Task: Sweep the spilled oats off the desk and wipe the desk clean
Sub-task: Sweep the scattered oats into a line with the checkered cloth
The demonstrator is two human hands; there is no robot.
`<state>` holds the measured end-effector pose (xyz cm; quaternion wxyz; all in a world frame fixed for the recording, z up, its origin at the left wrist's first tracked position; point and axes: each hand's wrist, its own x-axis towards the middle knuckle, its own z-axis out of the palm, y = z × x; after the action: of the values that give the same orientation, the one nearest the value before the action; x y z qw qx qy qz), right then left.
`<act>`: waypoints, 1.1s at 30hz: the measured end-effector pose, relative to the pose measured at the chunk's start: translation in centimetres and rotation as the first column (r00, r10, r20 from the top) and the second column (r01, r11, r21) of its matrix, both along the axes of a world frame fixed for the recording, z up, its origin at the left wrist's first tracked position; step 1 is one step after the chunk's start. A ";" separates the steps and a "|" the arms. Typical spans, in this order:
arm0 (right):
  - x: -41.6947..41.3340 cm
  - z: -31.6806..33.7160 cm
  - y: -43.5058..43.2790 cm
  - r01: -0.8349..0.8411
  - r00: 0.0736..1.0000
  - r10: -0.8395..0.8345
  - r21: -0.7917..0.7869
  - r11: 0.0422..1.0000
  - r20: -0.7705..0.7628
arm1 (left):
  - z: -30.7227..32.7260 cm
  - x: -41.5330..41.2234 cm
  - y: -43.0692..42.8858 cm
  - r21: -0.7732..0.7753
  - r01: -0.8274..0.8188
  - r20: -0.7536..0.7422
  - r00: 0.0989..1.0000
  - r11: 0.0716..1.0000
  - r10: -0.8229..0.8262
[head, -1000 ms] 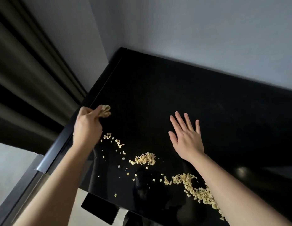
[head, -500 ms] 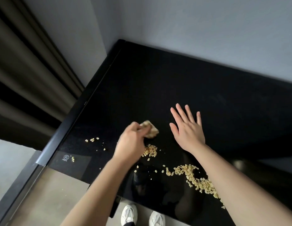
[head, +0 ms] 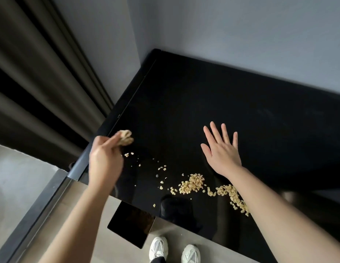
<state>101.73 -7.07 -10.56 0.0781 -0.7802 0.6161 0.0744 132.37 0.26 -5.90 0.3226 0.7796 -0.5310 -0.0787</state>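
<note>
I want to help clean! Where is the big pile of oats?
Head view: the big oat pile lies by the front edge of the black desk, just nearer than the flat right hand.

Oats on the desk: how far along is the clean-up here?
Early. Done: only thin flakes lie by the left edge. In hand: the left hand grips a wad at that edge; the right hand lies flat on the desk. Left: two heaps of oats near the front edge, then wiping.
</note>
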 end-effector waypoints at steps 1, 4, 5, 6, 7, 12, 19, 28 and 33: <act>0.0 0.0 0.0 0.008 1.000 -0.008 0.000 1.000 0.001 | -0.1 1.4 -0.1 0.012 -0.094 -0.001 0.996 0.995 0.094; -0.1 -0.1 -0.1 0.012 1.000 -0.012 -0.008 1.000 -0.005 | -1.2 3.5 -0.4 0.140 -0.238 0.012 0.971 0.961 0.239; -0.1 -0.2 -0.1 0.012 1.000 -0.012 -0.013 1.000 -0.008 | -1.6 3.5 -0.5 0.168 -0.223 0.033 0.975 0.960 0.220; -0.1 -0.2 -0.1 0.011 1.000 -0.012 -0.020 1.000 -0.011 | -2.0 3.1 -0.7 0.181 -0.190 0.048 0.982 0.965 0.184; 0.0 -0.3 -0.1 0.010 1.000 -0.010 -0.026 1.000 -0.011 | -2.4 2.3 -0.8 0.188 -0.148 0.057 0.989 0.971 0.140; -0.1 -0.2 -0.1 0.005 1.000 -0.005 -0.020 1.000 -0.008 | -3.0 -5.8 -0.4 0.234 0.160 0.055 0.983 0.959 -0.177; -0.6 0.3 0.6 -0.044 0.996 0.041 0.041 0.998 0.073 | -2.8 -13.6 2.4 0.310 0.539 -0.003 0.824 0.783 -0.567; -1.5 1.6 3.2 -0.042 0.967 0.007 0.131 0.990 0.254 | -0.4 -5.0 4.8 0.109 0.331 -0.097 0.942 0.937 -0.322; -0.6 2.3 3.5 0.040 0.949 -0.088 0.161 0.986 0.304 | -0.7 4.1 5.2 0.154 -0.173 0.022 0.985 0.973 0.171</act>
<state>101.17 -3.57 -8.25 0.2355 -0.7534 0.6139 -0.0048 136.49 5.51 -6.61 0.2642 0.8457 -0.4551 -0.0884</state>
